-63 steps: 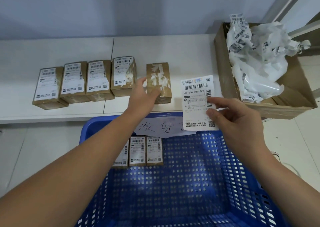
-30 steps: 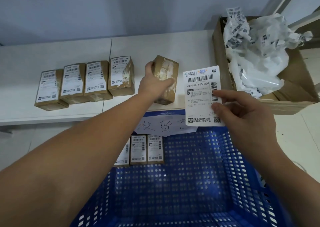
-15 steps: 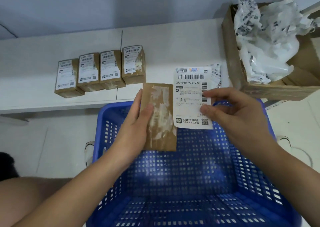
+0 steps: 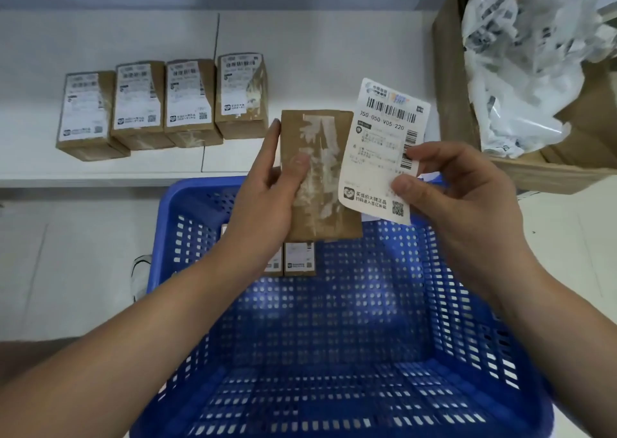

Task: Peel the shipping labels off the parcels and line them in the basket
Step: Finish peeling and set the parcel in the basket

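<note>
I see a matt brown cardboard parcel (image 4: 319, 174) with rough whitish glue residue, a smooth paper label (image 4: 380, 147), a glossy perforated blue plastic basket (image 4: 350, 321), and a smooth white counter (image 4: 317, 54).

Soft, even light is falling from above, leaving the white shelf (image 4: 100, 37) looking washed out and casting only faint shadows beside the four labelled parcels (image 4: 160, 104). The wide lens is bending straight lines toward the edges, and the crumpled plastic (image 4: 521, 54) at far right is smearing into blur. Print on the peeled label (image 4: 377, 150) is perhaps softening from motion.
</note>
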Demonstrator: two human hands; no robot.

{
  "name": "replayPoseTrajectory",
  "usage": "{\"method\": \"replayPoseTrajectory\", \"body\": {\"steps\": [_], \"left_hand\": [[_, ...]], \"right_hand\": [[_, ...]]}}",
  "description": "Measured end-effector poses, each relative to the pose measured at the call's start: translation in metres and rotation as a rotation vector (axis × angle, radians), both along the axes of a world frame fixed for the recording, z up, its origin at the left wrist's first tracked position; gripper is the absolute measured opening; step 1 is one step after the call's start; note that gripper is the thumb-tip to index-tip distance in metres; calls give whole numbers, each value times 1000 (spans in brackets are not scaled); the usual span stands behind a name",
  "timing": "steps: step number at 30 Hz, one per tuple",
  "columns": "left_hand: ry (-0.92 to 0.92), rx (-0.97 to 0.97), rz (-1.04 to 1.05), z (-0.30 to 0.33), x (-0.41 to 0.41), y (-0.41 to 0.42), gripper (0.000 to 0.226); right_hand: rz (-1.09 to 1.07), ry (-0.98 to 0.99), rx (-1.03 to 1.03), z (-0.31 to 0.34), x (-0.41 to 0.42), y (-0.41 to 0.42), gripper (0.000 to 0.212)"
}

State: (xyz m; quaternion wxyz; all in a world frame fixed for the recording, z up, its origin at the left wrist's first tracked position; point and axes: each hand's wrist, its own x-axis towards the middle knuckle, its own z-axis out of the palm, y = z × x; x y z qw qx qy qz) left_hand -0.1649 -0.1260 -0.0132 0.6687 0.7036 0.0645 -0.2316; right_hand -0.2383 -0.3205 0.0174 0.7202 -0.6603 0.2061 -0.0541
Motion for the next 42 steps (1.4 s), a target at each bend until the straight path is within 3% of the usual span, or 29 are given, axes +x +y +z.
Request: {"method": "replayPoseTrajectory", "body": {"steps": [19, 26, 32, 42], "left_hand": [[-67, 82, -32, -4, -8, -9, 56], [-61, 77, -34, -2, -8, -9, 64], [-53, 70, -5, -3, -8, -10, 46], [-75, 87, -42, -2, -9, -10, 50]], "right_hand": [[142, 3, -139, -5, -4, 14, 35], [161, 17, -152, -7, -5, 18, 33], [161, 25, -160, -7, -4, 18, 33], [156, 18, -105, -9, -3, 17, 33]]}}
